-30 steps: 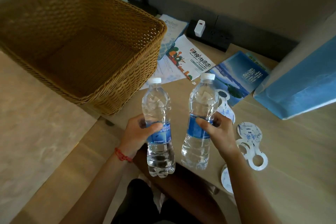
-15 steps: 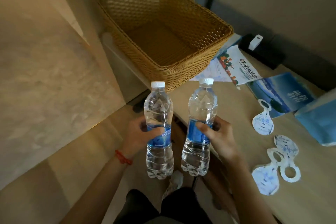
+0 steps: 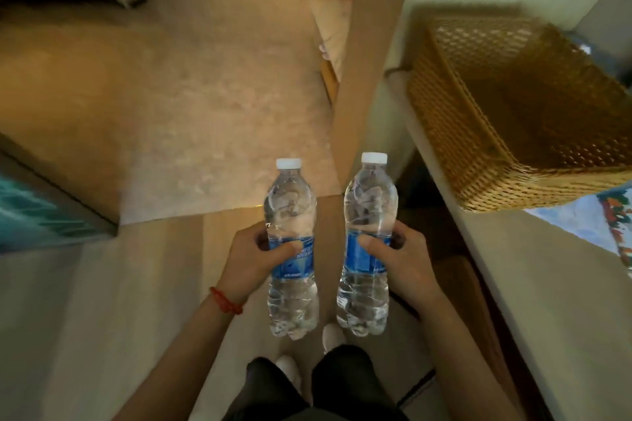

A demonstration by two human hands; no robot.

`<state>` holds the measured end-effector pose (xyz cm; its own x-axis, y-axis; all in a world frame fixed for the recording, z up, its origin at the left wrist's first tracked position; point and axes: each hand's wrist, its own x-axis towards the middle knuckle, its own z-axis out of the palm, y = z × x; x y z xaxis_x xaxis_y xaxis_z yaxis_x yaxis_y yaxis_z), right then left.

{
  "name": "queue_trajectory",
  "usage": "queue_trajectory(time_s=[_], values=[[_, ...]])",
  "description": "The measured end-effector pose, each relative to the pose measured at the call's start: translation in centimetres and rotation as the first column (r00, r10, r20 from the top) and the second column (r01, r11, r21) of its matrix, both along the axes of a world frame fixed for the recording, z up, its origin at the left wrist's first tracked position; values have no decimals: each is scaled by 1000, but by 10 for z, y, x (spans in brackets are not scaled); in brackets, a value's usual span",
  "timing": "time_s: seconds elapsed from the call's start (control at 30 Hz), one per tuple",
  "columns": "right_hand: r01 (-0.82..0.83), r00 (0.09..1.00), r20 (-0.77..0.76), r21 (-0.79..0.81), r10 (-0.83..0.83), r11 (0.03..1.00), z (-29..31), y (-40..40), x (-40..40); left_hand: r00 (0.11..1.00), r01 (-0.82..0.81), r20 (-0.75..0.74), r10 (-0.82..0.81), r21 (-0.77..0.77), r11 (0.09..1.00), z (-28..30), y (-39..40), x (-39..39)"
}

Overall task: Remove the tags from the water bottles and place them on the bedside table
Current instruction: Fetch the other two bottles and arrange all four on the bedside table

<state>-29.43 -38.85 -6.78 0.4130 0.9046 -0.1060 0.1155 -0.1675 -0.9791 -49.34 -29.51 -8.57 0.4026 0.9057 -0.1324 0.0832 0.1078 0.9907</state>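
Observation:
I hold two clear water bottles upright over the floor, each with a white cap and a blue label. My left hand (image 3: 253, 256) grips the left bottle (image 3: 290, 215) around its label. My right hand (image 3: 403, 263) grips the right bottle (image 3: 371, 208) the same way. Neither bottle neck carries a tag. The bottles stand side by side, a small gap between them. No paper tags are in view, and no bedside table can be made out.
A wicker basket (image 3: 496, 120) sits on the light desk (image 3: 547, 284) at the right, with a printed leaflet (image 3: 588, 215) beside it. A beige wall edge (image 3: 355, 79) rises ahead. Marbled floor (image 3: 171, 96) spreads to the left; a teal object (image 3: 27, 215) lies at far left.
The view has swung left, away from the desk; the basket slid to the right and the tags and brochures left the frame. Both hands keep their grip on the bottles.

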Motion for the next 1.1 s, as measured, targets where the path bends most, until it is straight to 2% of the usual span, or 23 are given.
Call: queue_trajectory(time_s=[0.17, 0.33, 0.53, 0.7, 0.83, 1.1], values=[[-256, 966, -41, -14, 256, 966, 0, 58, -45, 959, -284, -12, 284, -19, 959, 1, -4, -66], [-522, 853, -54, -36, 519, 852, -5, 110, -95, 822, -569, -38, 569, 12, 822, 3, -21, -118], [-796, 604, -73, -8, 794, 605, -4, 146, -157, 582, -813, -35, 812, 6, 583, 5, -61, -156], [-906, 420, -129, -8, 898, 423, -13, 157, -201, 347, -938, -27, 937, -33, 346, 0, -101, -166], [-977, 214, -149, -13, 965, 214, -16, 154, -238, 148, -986, -34, 988, -76, 145, -4, -135, -165], [-989, -143, -101, -15, 985, -145, -18, 98, -329, -173, -981, -29, 984, -82, -175, -5, -213, -178]])
